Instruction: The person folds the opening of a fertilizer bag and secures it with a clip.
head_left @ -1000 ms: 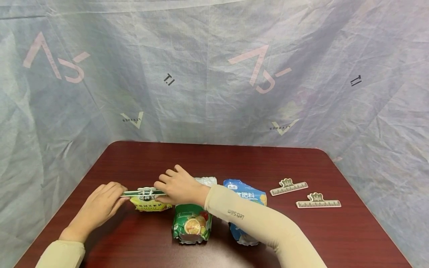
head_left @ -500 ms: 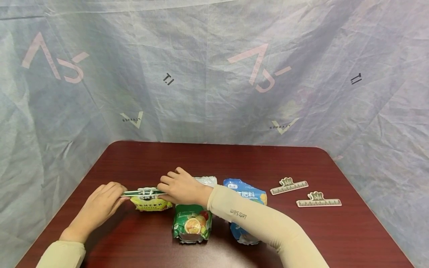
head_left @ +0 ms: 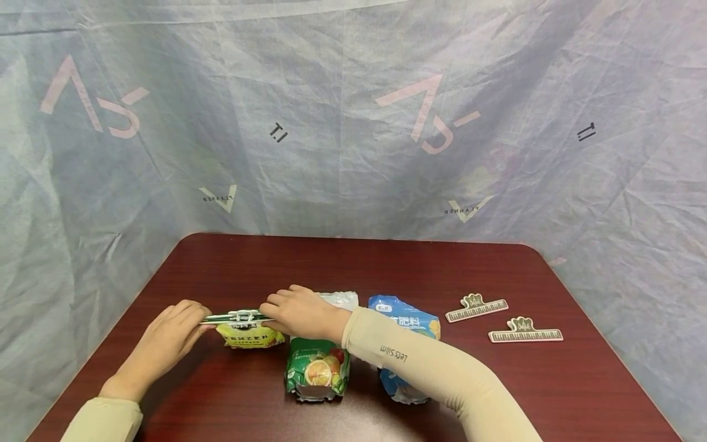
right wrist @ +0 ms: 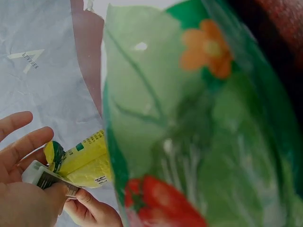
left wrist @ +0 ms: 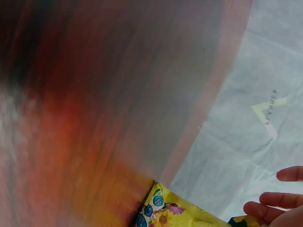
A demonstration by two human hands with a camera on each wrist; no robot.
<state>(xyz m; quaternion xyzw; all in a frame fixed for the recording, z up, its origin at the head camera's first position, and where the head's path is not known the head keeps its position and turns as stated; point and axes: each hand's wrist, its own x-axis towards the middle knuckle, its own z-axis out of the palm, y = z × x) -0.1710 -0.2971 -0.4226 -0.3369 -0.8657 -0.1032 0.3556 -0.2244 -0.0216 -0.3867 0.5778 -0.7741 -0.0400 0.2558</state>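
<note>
A yellow bag [head_left: 251,336] with printed flowers stands at the left of the table, its folded top level. A bag clip [head_left: 243,317] with a white handle lies along that top edge. My left hand [head_left: 173,334] pinches the bag's top at the left end, thumb below and fingers above. My right hand [head_left: 304,313] grips the clip's right end; in the right wrist view its thumb presses the clip [right wrist: 47,182] against the bag. The clip's right end is hidden behind my hand in the head view.
Under my right forearm lie a green bag [head_left: 317,368] with fruit pictures and a blue bag [head_left: 405,322]. Two piano-keyboard clips, an upper clip [head_left: 476,308] and a lower clip [head_left: 525,331], rest on the right of the red-brown table [head_left: 353,264]. Grey cloth [head_left: 331,123] hangs behind.
My right hand has shifted slightly right, and its raised fingers have come down onto the clip. The left hand, the bags and the loose clips stay where they were.
</note>
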